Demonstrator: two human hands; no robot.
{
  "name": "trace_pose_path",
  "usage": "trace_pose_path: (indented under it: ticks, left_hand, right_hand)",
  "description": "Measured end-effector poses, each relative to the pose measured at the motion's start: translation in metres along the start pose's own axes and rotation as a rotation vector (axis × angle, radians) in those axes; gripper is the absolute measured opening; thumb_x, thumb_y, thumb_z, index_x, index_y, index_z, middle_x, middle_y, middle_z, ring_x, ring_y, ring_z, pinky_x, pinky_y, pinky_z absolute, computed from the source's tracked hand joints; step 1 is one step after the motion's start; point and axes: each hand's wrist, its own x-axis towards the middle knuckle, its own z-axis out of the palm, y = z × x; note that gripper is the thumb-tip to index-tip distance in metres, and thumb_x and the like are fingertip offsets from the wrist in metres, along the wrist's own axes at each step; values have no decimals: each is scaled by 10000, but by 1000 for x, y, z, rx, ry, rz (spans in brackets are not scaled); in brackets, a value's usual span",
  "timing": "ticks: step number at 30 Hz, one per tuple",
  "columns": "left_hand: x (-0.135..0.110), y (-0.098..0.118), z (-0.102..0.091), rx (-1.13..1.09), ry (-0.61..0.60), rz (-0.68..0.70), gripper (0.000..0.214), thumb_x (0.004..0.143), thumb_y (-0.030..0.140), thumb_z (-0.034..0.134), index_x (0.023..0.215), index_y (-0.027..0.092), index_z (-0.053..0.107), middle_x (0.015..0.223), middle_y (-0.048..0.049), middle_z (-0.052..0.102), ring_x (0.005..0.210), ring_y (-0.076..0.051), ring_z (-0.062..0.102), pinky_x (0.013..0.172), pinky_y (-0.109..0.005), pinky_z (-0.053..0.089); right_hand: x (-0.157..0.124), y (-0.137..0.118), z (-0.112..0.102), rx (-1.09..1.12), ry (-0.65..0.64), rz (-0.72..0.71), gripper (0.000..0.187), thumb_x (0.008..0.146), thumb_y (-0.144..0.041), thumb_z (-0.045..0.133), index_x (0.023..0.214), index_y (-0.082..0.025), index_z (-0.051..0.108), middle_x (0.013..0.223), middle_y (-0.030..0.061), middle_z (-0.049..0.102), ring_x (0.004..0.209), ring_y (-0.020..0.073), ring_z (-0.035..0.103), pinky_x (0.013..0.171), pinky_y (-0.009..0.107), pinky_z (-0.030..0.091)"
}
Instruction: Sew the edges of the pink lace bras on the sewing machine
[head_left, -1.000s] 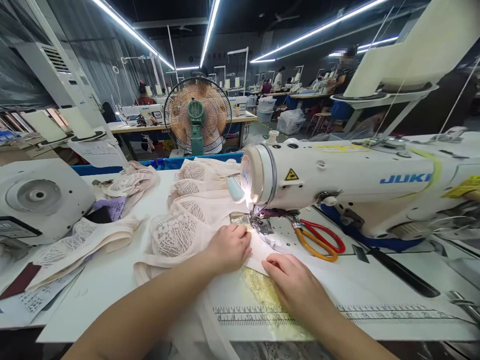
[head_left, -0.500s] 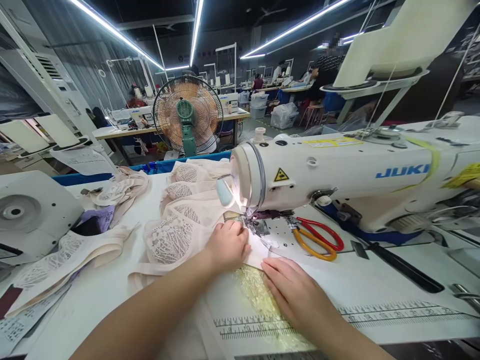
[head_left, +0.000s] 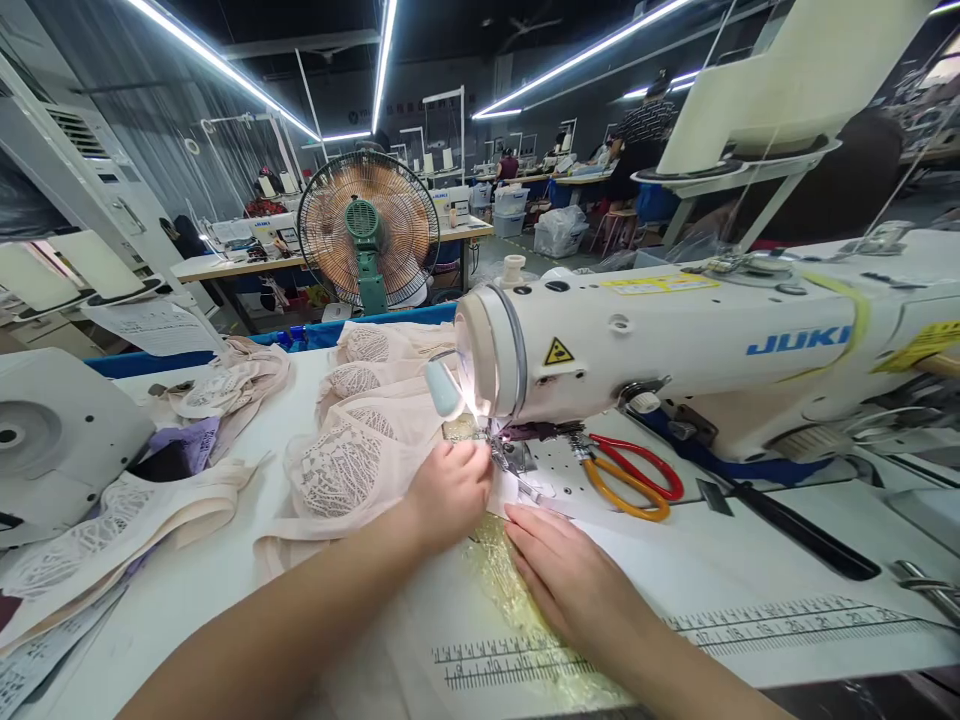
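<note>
My left hand [head_left: 450,492] is closed on the edge of a beige lace bra [head_left: 341,470], with its fingertips close to the presser foot [head_left: 504,455] of the white sewing machine [head_left: 577,345]. Part of the fabric under those fingers is hidden. My right hand [head_left: 574,565] lies flat with fingers stretched out and together, their tips on the end of a short pale fabric strip [head_left: 504,492] that runs toward the needle area. Beneath that hand is a shiny yellowish patch of film or tape [head_left: 499,570] on the table.
Red and orange-handled scissors [head_left: 630,488] lie right of the needle plate, beside a black-handled tool [head_left: 806,530]. A printed ruler [head_left: 787,625] crosses the table front. More lace bras [head_left: 120,530] lie at left by another machine [head_left: 56,440]. A fan [head_left: 367,230] stands behind.
My right hand has slid left and slightly forward, nearer my left hand. Less of the pale fabric strip shows between the hands and the needle. The view has shifted slightly.
</note>
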Motion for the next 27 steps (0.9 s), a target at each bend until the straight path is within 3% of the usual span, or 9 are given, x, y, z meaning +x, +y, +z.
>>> trace_pose_path:
  ticks: [3, 7, 14, 27]
  left_hand:
    - [-14, 21, -5, -23, -50, -11, 261, 816, 133, 437, 983, 144, 637, 1027, -106, 636, 655, -180, 535, 551, -323, 399]
    - [-27, 34, -9, -33, 2, 6, 295, 783, 120, 470, 1042, 113, 612, 1090, -130, 626, 648, -185, 513, 562, -335, 404]
    - [-31, 22, -12, -125, 79, 37, 228, 912, 154, 405, 1028, 158, 601, 1123, -114, 629, 756, -195, 532, 720, -376, 451]
    - [-22, -11, -8, -231, 103, 123, 253, 925, 223, 426, 1093, 128, 591, 1172, -112, 630, 855, -200, 584, 769, -336, 507]
  right_hand:
    - [1, -1, 1, 61, -42, -4, 322, 878, -130, 394, 1127, -111, 597, 1156, 163, 646, 1087, 260, 601, 920, 454, 524]
    - [1, -2, -1, 101, -54, -27, 350, 872, -115, 397, 1169, -115, 581, 1198, 164, 628, 1133, 251, 579, 946, 442, 511]
    - [0, -3, -9, 110, -48, -74, 306, 880, -97, 401, 1103, -115, 609, 1149, 129, 664, 1092, 235, 608, 947, 415, 514]
    - [1, -3, -11, 163, -11, -27, 275, 871, -106, 410, 1066, -130, 602, 1111, 135, 674, 1039, 221, 631, 923, 401, 530]
